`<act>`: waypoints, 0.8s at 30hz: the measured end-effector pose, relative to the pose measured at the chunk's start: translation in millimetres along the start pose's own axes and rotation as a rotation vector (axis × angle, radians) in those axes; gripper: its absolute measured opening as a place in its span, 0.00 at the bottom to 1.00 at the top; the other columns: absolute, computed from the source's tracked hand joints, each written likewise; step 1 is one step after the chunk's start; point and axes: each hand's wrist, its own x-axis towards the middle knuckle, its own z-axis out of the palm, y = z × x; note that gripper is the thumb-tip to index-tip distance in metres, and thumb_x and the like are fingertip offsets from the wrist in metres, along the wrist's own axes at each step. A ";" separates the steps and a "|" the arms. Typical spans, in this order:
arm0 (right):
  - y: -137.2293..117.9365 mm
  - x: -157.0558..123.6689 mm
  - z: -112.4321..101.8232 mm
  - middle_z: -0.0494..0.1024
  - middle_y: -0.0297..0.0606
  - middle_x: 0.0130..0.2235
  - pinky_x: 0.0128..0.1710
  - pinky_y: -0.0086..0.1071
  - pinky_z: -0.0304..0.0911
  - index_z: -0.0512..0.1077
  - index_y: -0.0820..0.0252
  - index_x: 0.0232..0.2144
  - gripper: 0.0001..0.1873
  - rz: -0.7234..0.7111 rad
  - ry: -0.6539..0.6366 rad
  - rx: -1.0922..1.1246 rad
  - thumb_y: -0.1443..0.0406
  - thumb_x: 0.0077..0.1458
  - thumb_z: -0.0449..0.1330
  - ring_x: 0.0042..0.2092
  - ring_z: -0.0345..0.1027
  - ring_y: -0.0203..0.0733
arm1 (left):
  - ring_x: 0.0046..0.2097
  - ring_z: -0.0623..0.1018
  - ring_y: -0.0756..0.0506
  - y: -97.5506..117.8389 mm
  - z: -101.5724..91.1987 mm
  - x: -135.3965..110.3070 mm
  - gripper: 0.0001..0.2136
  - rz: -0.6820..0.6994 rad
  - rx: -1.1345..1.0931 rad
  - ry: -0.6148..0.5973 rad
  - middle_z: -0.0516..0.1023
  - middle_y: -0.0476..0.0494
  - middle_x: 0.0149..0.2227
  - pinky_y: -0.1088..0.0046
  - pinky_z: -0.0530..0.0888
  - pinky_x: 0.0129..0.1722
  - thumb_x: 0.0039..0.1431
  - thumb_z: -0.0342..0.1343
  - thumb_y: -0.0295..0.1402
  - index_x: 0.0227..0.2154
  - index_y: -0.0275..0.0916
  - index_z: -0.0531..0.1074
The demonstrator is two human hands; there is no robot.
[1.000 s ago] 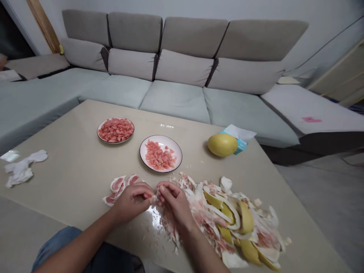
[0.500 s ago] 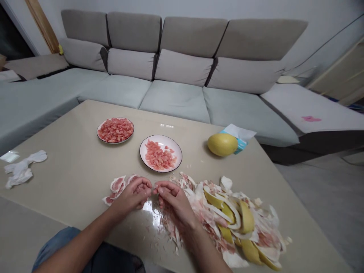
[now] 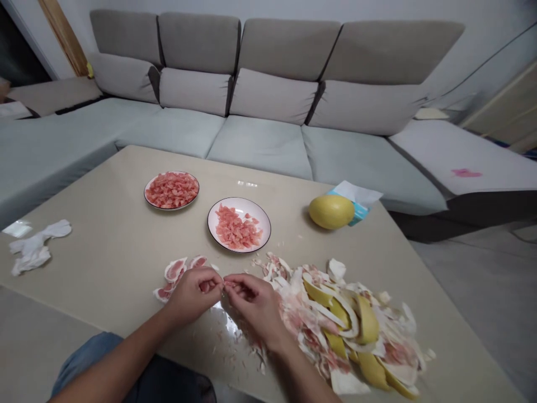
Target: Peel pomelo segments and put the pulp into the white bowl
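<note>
My left hand (image 3: 193, 293) and my right hand (image 3: 250, 304) meet fingertip to fingertip just above the beige table (image 3: 104, 246), near its front edge. Both are closed in a pinch on a small pink pomelo piece (image 3: 221, 285), mostly hidden by the fingers. Several unpeeled pink segments (image 3: 176, 273) lie right behind my left hand. A big heap of yellow peel and white pith (image 3: 348, 324) spreads to the right of my right hand. Two white plates of pink flesh stand further back: a half-full one (image 3: 239, 225) and a full one (image 3: 172, 190).
A whole yellow pomelo (image 3: 331, 211) lies at the back right beside a tissue pack (image 3: 356, 200). Crumpled white tissues (image 3: 36, 246) lie at the far left edge. A grey sectional sofa (image 3: 260, 112) wraps behind the table. My blue-jeaned knee (image 3: 84, 364) shows below.
Both hands stayed together at the table's front, shifting slightly and working the small piece between the fingertips. The view tilted a little; nothing else moved.
</note>
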 end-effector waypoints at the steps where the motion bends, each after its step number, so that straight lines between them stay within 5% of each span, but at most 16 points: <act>1: -0.8 -1.0 0.4 0.80 0.37 0.30 0.28 0.27 0.65 0.78 0.58 0.34 0.06 -0.064 0.019 -0.072 0.66 0.52 0.61 0.29 0.71 0.37 | 0.25 0.64 0.51 0.8 -0.3 0.0 0.07 -0.051 -0.047 -0.020 0.69 0.52 0.20 0.76 0.60 0.25 0.51 0.52 0.29 0.22 0.37 0.74; 4: -1.0 -2.2 0.4 0.80 0.37 0.32 0.31 0.28 0.66 0.78 0.57 0.35 0.08 -0.191 0.052 -0.199 0.69 0.53 0.60 0.31 0.73 0.38 | 0.23 0.61 0.52 3.3 -1.9 0.4 0.06 -0.138 -0.171 -0.082 0.64 0.55 0.18 0.77 0.58 0.23 0.49 0.53 0.30 0.21 0.37 0.73; 10: 1.8 2.7 -7.0 0.79 0.36 0.31 0.30 0.27 0.66 0.77 0.57 0.36 0.06 -0.173 0.044 -0.156 0.67 0.55 0.60 0.31 0.73 0.38 | 0.25 0.66 0.50 0.6 -7.8 3.8 0.10 -0.138 -0.076 -0.067 0.67 0.54 0.19 0.74 0.65 0.32 0.55 0.53 0.35 0.22 0.40 0.74; 16: -1.1 4.3 -9.2 0.77 0.36 0.32 0.32 0.30 0.64 0.76 0.56 0.38 0.09 -0.265 -0.042 -0.277 0.70 0.54 0.59 0.32 0.69 0.39 | 0.33 0.70 0.47 -4.9 -4.2 6.4 0.14 -0.080 -0.004 0.008 0.77 0.48 0.35 0.73 0.66 0.34 0.50 0.61 0.40 0.39 0.42 0.76; 24: -5.6 2.7 -7.0 0.76 0.35 0.30 0.26 0.26 0.62 0.74 0.59 0.36 0.09 0.104 -0.019 0.098 0.61 0.53 0.63 0.28 0.67 0.36 | 0.33 0.74 0.45 -8.2 -1.2 8.7 0.13 -0.213 -0.220 -0.038 0.79 0.44 0.32 0.73 0.67 0.32 0.50 0.60 0.42 0.34 0.37 0.78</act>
